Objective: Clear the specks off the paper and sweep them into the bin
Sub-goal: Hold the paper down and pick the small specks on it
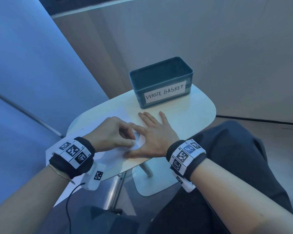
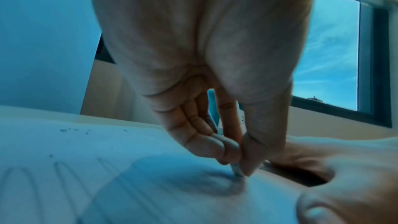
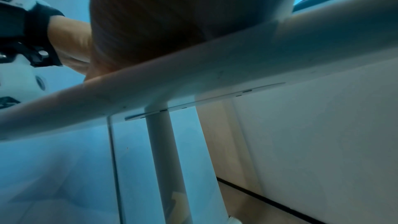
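On the small rounded white counter (image 1: 184,115), a sheet of paper (image 1: 115,156) lies across the near-left part, its left portion overhanging the edge. Left hand (image 1: 111,132): fingers curled, thumb and fingertips pinching a small pale object whose tip presses onto the sheet; in the left-wrist view this object (image 2: 237,170) appears as a short grey stub meeting the paper (image 2: 86,185) amid a smudged grey patch, and its identity cannot be told. Right hand (image 1: 152,137): flat and spread, palm down, fingers straight, pressing on the right edge of the sheet and on the counter just beside the left hand; it grasps nothing. Specks (image 2: 75,129): a scatter of small dark crumbs on the sheet, beyond and to the left of the pinching fingers (image 2: 215,144), well apart from the bin. Bin (image 1: 161,81): a dark rectangular open-topped container at the far side of the counter, bearing a white label reading "WASTE BASKET", standing just beyond the right fingertips. Both wrists carry black bands with printed markers (image 1: 73,152). From the right-wrist view only the counter's rim (image 3: 215,67) and pedestal leg (image 3: 163,159) are clear.
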